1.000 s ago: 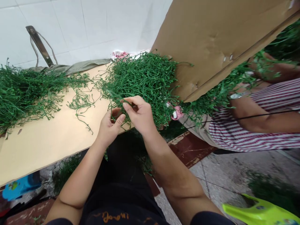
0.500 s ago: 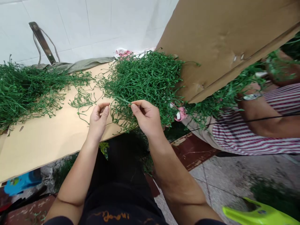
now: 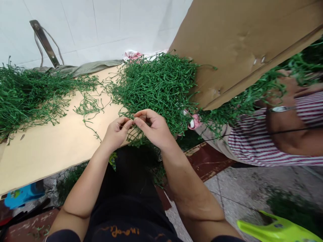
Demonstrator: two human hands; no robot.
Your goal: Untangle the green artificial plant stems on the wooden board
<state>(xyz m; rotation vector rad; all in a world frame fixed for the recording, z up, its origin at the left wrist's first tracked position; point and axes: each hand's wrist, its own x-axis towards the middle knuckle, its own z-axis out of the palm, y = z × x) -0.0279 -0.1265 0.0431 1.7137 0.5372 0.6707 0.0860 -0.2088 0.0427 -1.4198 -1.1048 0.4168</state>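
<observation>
— Cardboard tabletop (image 3: 50,148), green heap (image 3: 156,84) at its near edge?
— Yes. Left hand (image 3: 116,132) and right hand (image 3: 153,129) meet fingertip to fingertip, pinching one thin sprig (image 3: 131,121); its direction is unclear.

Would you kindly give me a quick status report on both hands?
Left hand and right hand pinch a green sprig together. Green pile just behind. Nothing blocking; another person's arm stays right.

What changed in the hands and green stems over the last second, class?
Half a second ago the hands were apart; the left hand has moved right to meet the right hand, fingertips pinching green stems at the edge of the pile. The board, left heap and cardboard stayed as they were.
</observation>
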